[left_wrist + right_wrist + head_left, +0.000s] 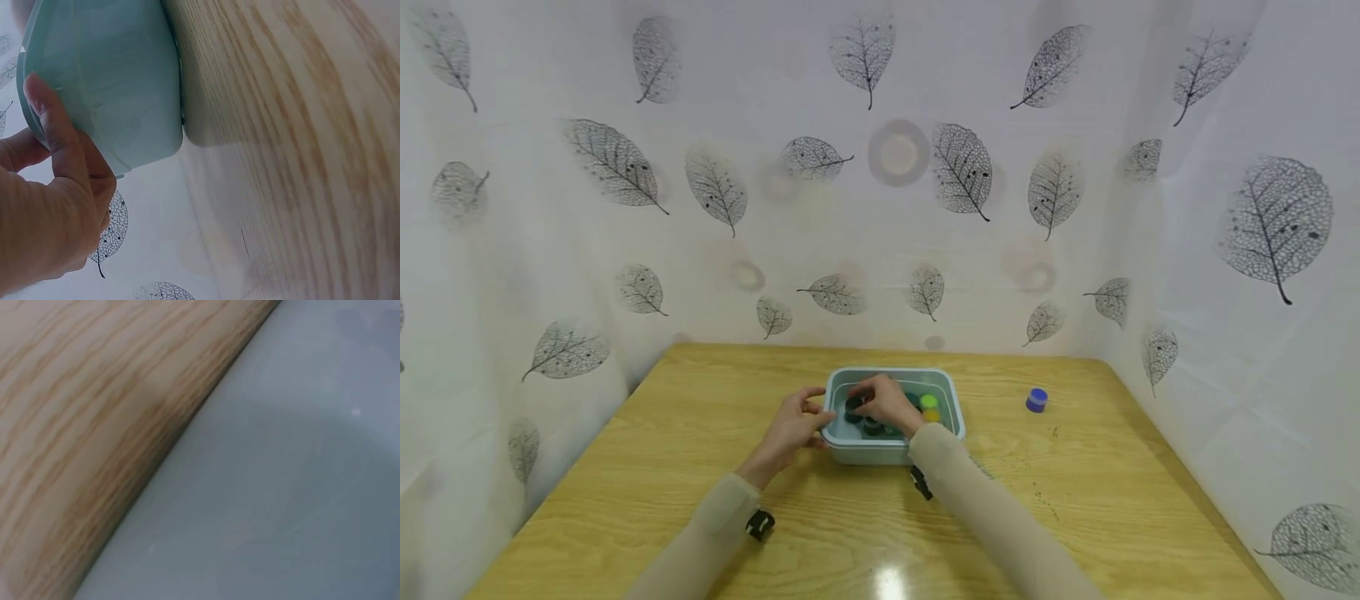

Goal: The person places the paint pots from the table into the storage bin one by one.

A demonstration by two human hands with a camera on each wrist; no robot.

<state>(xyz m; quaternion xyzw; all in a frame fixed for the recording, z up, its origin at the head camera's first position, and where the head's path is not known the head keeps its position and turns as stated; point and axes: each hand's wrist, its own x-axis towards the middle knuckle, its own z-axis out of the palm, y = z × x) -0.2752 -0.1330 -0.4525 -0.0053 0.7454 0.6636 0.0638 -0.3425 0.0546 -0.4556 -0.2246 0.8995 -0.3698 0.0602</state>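
Note:
A pale blue-green plastic basin (pixel 871 455) stands on the table and holds several small round jars. My left hand (pixel 792 429) grips its left rim; in the left wrist view that hand (pixel 59 206) has the thumb and fingers on either side of the basin's edge (pixel 119 94). My right hand (pixel 889 404) reaches down inside, its thumb and fingers pinching a small dark round jar (pixel 853 407). Near the right inner wall sit a green-topped jar (pixel 929 402) and an orange one (pixel 931 415). In the right wrist view only the basin's wall (pixel 250 487) and wood show; the hand is hidden.
A small blue-purple jar (pixel 1037 400) sits alone on the wooden table (pixel 1060 500), to the right of the basin. Behind the table and along both sides hangs a white curtain (pixel 880 225) printed with dark leaves.

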